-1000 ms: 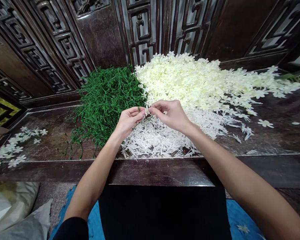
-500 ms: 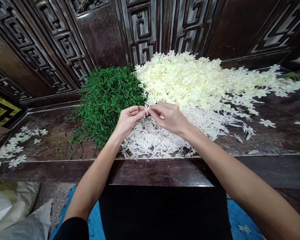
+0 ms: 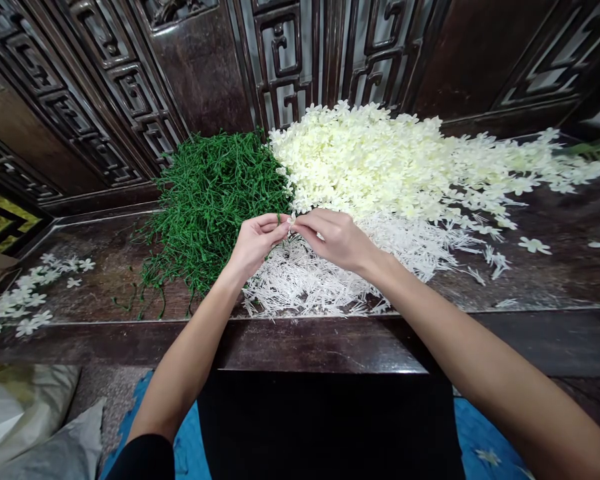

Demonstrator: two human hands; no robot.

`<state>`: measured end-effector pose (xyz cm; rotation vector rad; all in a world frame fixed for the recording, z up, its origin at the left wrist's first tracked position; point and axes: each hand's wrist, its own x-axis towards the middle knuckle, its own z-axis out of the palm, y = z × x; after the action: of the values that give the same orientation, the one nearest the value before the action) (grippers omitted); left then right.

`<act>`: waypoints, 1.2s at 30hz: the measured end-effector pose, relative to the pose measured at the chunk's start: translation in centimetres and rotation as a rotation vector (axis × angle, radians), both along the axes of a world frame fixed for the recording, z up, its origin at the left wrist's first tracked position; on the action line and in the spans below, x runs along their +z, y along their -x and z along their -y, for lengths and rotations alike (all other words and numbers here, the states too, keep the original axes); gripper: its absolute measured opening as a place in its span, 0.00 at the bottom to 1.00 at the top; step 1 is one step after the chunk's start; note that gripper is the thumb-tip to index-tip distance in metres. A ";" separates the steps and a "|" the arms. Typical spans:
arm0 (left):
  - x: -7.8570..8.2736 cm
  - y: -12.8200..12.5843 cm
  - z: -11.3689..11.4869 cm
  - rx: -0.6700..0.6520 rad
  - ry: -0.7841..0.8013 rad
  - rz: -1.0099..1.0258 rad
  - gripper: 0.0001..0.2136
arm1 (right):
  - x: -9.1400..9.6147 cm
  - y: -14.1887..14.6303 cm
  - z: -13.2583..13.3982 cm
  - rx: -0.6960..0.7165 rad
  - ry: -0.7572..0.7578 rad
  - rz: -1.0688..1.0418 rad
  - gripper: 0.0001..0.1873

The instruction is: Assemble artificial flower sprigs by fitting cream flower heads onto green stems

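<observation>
With fingertips closed, the left hand pinches a thin green stem; the right hand pinches a small white petalled flower between both hands, apart from the dark wooden bench's front edge.

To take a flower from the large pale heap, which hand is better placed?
Probably the right hand: it is just in front of the pale flower heap, while the left hand is beside the green stem pile. Both hands' fingertips, though, meet at one small white flower.
</observation>
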<state>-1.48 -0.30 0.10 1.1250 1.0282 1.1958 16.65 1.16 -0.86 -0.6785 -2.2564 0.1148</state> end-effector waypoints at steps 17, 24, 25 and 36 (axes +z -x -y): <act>-0.1 0.2 -0.1 -0.084 -0.052 0.052 0.14 | 0.9 -0.1 -0.4 0.073 0.212 -0.337 0.08; -0.1 0.3 -0.3 -0.056 -0.080 0.062 0.14 | 1.4 -0.2 0.0 0.026 0.480 -0.395 0.12; 0.0 0.3 -0.2 -0.043 -0.087 0.049 0.14 | 1.5 -0.2 0.1 0.015 0.534 -0.396 0.15; 0.8 0.2 0.1 -0.013 -0.086 -0.016 0.16 | 1.8 -0.3 0.4 0.131 0.795 -0.425 0.13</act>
<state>-1.72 -0.37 0.88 1.2083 0.9884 1.2321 16.93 0.73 0.94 -0.8024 -1.7933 1.1503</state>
